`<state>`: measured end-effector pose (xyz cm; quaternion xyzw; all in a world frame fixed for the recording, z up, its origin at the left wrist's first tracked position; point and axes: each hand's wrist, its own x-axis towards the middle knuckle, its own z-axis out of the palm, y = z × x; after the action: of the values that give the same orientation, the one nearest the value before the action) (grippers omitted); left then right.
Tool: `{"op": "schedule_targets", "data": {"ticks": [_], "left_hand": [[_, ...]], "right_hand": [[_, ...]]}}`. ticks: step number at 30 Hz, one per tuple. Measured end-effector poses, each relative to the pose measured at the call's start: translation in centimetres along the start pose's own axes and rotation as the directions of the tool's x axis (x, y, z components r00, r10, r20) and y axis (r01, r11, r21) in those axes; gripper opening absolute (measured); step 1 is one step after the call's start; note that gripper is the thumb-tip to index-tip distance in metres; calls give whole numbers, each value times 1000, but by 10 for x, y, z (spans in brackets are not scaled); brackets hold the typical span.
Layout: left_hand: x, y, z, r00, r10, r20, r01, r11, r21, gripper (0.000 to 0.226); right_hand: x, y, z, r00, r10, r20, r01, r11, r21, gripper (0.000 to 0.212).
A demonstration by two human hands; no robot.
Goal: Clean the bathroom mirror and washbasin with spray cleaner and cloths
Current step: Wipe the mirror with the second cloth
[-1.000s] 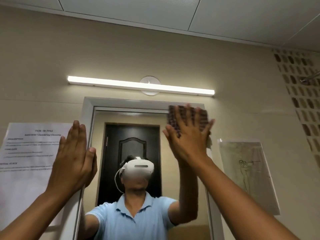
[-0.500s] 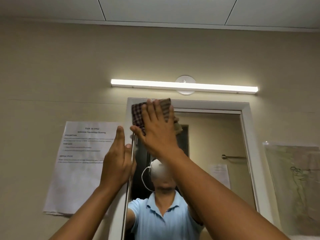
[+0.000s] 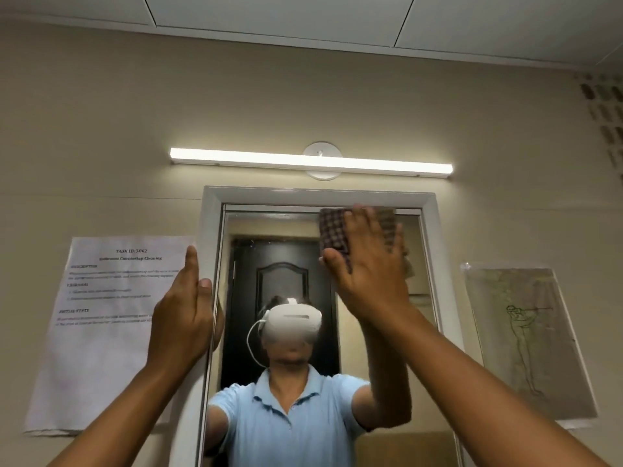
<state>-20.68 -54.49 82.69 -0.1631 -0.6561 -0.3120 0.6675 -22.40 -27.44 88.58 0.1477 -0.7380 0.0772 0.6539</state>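
The right hand point(image 3: 367, 261) presses a checked cloth point(image 3: 333, 235) flat against the mirror point(image 3: 279, 264), fingers straight, in the glass's upper right corner, the cloth's top edge touching the white frame point(image 3: 210, 217). Bare glass lies open to the left and below. The left hand point(image 3: 183, 315) rests flat and relaxed on the frame's left edge, holding nothing, beside a printed sheet point(image 3: 101, 332). Half a second ago the cloth was at the upper left corner; it has since swept right across the top.
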Motion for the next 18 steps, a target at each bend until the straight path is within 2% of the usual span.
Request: {"op": "schedule_targets", "data": {"ticks": [4,7,9,12,14,18], "left_hand": [[-1,4,-1,1000,-11,4,11,1000,-27,62],[-1,5,0,1000,-4,10,5,1000,-28,63],[0,3,0,1000,-4,10,4,1000,-25,63],[1,1,-1,1000,-1,12,1,1000,-2,63],[0,0,-1,1000,10,5,-10,1000,16,62],[1,-6,0,1000,26,-15,-25,999,39,60]], "right_hand": [[-12,15,0,966,250,-61,-252,968,-25,77],[4,-9,7,953,291,-88,-294,956,-23,80],[19,-36,15,975,207,-75,-210,977,-35,77],[38,-89,26,1000,-10,-27,9,1000,-21,74],[41,-118,33,991,-132,14,132,991,-12,74],[22,-136,42,964,-259,62,262,964,-37,72]]}}
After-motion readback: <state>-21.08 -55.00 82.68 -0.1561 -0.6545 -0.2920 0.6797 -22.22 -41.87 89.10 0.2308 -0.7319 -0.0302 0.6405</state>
